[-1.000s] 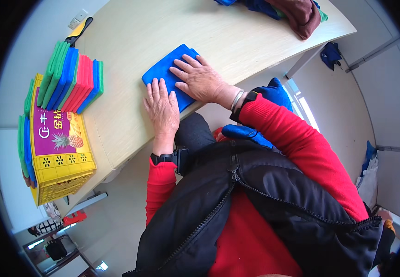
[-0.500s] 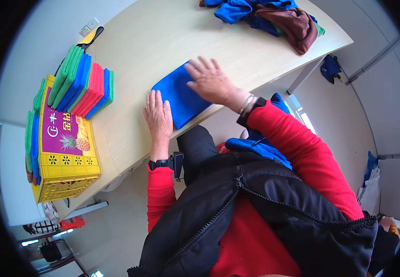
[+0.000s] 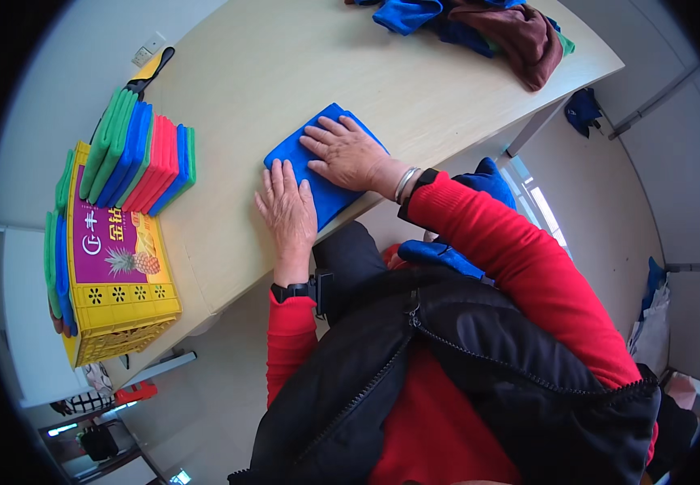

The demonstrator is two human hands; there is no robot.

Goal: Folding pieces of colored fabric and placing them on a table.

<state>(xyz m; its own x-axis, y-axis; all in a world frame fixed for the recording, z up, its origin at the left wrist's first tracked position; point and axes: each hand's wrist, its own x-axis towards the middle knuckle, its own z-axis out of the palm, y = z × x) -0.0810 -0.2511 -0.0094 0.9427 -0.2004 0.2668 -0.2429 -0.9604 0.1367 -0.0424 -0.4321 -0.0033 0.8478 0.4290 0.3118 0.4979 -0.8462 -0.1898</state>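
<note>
A folded blue cloth (image 3: 335,200) lies flat near the front edge of the pale wooden table (image 3: 228,105). My left hand (image 3: 287,206) rests on its left side, fingers stretched out and palm down. Across the cloth's middle and right part lies my right hand (image 3: 348,153), flat with its fingers apart. Neither hand grips anything; both touch the cloth from above. Part of the cloth is hidden under the hands.
At the left stands a yellow crate (image 3: 127,319) with a row of folded green, blue and red cloths (image 3: 146,162) by its top. A heap of crumpled brown, blue and green cloths (image 3: 520,44) lies at the far right. More blue cloth (image 3: 443,257) is near my lap.
My right hand has moved left and down onto the cloth, its fingers now nearer the left hand. The left hand has shifted slightly right, further onto the cloth.
</note>
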